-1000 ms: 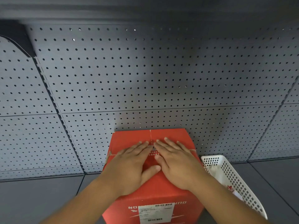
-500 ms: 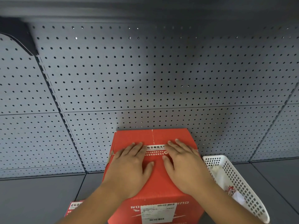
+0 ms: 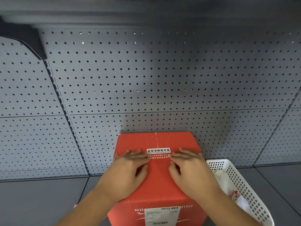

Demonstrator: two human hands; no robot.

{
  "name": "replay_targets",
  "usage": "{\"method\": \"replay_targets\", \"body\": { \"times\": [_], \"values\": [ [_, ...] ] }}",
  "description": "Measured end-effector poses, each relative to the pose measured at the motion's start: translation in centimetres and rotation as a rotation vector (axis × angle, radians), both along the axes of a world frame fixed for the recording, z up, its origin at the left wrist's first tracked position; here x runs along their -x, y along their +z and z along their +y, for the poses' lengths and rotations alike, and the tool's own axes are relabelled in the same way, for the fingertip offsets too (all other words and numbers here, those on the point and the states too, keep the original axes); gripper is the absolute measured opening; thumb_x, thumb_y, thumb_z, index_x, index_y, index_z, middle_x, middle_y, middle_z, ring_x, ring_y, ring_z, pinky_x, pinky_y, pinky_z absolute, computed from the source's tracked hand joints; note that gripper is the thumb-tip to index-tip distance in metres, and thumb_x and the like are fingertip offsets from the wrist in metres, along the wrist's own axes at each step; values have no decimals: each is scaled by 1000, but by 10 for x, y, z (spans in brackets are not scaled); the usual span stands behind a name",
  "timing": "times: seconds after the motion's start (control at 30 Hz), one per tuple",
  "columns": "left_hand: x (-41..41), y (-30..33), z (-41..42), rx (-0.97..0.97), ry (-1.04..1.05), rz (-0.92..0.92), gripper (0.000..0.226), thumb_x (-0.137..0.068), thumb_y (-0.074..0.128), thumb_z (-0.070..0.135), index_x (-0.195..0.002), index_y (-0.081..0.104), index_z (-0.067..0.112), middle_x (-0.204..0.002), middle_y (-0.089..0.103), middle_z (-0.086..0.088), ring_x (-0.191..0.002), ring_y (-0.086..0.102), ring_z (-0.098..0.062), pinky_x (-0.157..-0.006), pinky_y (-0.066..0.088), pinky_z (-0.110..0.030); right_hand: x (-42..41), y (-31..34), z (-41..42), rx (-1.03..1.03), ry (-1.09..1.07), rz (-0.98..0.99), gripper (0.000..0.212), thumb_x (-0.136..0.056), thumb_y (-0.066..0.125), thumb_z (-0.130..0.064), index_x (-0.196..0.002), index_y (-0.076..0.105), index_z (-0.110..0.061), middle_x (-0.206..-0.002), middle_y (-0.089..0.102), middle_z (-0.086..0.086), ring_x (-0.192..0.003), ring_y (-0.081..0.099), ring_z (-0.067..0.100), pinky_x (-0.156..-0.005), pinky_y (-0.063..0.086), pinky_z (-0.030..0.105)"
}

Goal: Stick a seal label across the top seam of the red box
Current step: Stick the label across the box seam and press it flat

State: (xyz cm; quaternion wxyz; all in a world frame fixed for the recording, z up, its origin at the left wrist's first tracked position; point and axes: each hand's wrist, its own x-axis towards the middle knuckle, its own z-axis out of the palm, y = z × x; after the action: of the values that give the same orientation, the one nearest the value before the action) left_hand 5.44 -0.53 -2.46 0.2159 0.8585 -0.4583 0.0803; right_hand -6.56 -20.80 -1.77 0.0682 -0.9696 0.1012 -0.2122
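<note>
Left hand (image 3: 127, 173) and right hand (image 3: 192, 173) flat, pressing seal label (image 3: 158, 153) ends

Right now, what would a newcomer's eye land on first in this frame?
The red box at bottom centre, bright against the grey pegboard. Both hands lie flat on its top, left hand and right hand, flanking a seal label stuck across the seam. A white basket sits right of the box.
</note>
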Motion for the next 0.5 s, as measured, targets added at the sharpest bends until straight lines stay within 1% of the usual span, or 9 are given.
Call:
{"method": "replay_targets", "body": {
  "times": [0.03, 0.07, 0.13, 0.17, 0.2, 0.3, 0.4, 0.47, 0.5],
  "values": [
    [1, 0, 0, 13, 10, -6, 52, -92, 37, 49, -130, 67, 32, -141, 60, 16, -137, 46, -2, -115, 4, -17, 0, 0, 0, -9, -2, -4, 33, -85, 54, -33, -94, 83, -21, -105, 81, -5, -112, 71, 16, -99, 51, 36],
    [1, 0, 0, 18, 11, -4, 50, -92, 39, 49, -128, 69, 31, -138, 63, 14, -135, 49, -5, -116, 9, -20, 0, 0, 0, -15, 0, -7, 30, -84, 57, -30, -93, 83, -20, -104, 81, -2, -109, 73, 16, -101, 50, 34],
    [1, -2, 0, 24, 9, 3, 47, -91, 44, 49, -123, 72, 28, -134, 67, 9, -132, 55, -11, -119, 26, -33, 0, -1, 0, -7, 0, -15, 26, -81, 61, -27, -91, 84, -17, -102, 82, 0, -105, 74, 17, -101, 45, 30],
    [1, -3, 1, 28, 15, -1, 46, -91, 46, 49, -121, 74, 27, -132, 69, 8, -130, 57, -13, -118, 32, -38, 0, -2, 0, 2, -3, -14, 25, -80, 62, -26, -88, 84, -17, -100, 82, 1, -103, 75, 17, -100, 43, 28],
    [2, -3, 1, 32, 26, 1, 44, -91, 47, 48, -118, 75, 27, -130, 70, 7, -128, 59, -15, -116, 35, -40, 0, -1, 1, -4, -6, -9, 24, -79, 63, -25, -84, 83, -16, -99, 82, 1, -102, 75, 17, -98, 43, 28],
    [2, -5, 1, 36, 45, -16, 42, -90, 49, 47, -114, 77, 27, -126, 73, 8, -125, 62, -14, -113, 34, -37, 0, -2, 2, -17, -11, -10, 23, -78, 62, -23, -80, 82, -14, -97, 82, 3, -99, 76, 19, -95, 51, 31],
    [2, -2, 0, 33, 48, -29, 38, -91, 52, 44, -116, 75, 28, -127, 72, 9, -126, 60, -12, -114, 30, -31, 0, 1, 4, -16, -14, -7, 18, -78, 65, -22, -78, 81, -13, -95, 82, 3, -96, 77, 20, -91, 56, 33],
    [4, 1, 0, 30, 54, -43, 34, -91, 56, 40, -118, 73, 27, -127, 71, 10, -124, 59, -11, -113, 36, -31, 1, 3, 5, -7, -20, -4, 13, -79, 69, -20, -80, 80, -13, -94, 82, 2, -94, 76, 20, -88, 58, 34],
    [3, 1, -1, 25, 56, -43, 34, -91, 56, 40, -118, 72, 27, -126, 71, 9, -121, 60, -12, -111, 41, -33, 1, 2, 4, 0, -26, 0, 14, -81, 67, -21, -83, 79, -13, -95, 81, 1, -94, 75, 20, -88, 59, 35]
  ]
}}
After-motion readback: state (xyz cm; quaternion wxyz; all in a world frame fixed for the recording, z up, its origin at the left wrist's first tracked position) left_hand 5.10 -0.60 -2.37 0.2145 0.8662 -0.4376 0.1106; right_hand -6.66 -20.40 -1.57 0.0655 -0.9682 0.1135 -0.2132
